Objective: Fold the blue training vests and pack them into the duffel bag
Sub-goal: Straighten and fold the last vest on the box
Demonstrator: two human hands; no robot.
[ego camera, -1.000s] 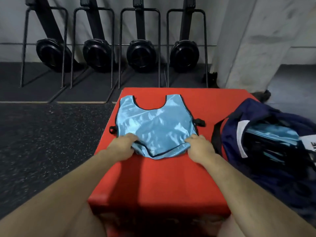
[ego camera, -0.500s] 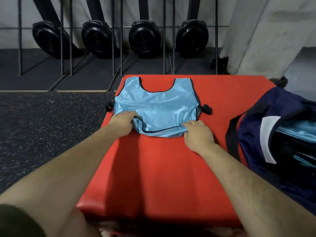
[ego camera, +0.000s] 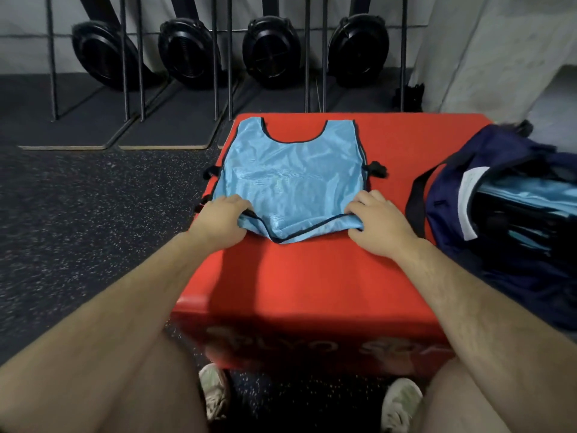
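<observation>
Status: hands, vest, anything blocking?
Left hand and right hand pinch near hem corners of blue vest. Vest flat on red box, not yet folded. Duffel bag open at right, nothing between.

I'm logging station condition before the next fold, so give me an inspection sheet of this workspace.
Surface: red padded box, blurred lettering on its front.
Job's things: blue vest unfolded on the box, neck away from the person; navy duffel bag open at the box's right edge, blue fabric inside.
Clutter: nothing seen.
Grips: left hand and right hand each pinch a near hem corner.
Cables: nothing seen.
Surroundings: four black fan-wheel machines against the wall; speckled dark floor.
</observation>
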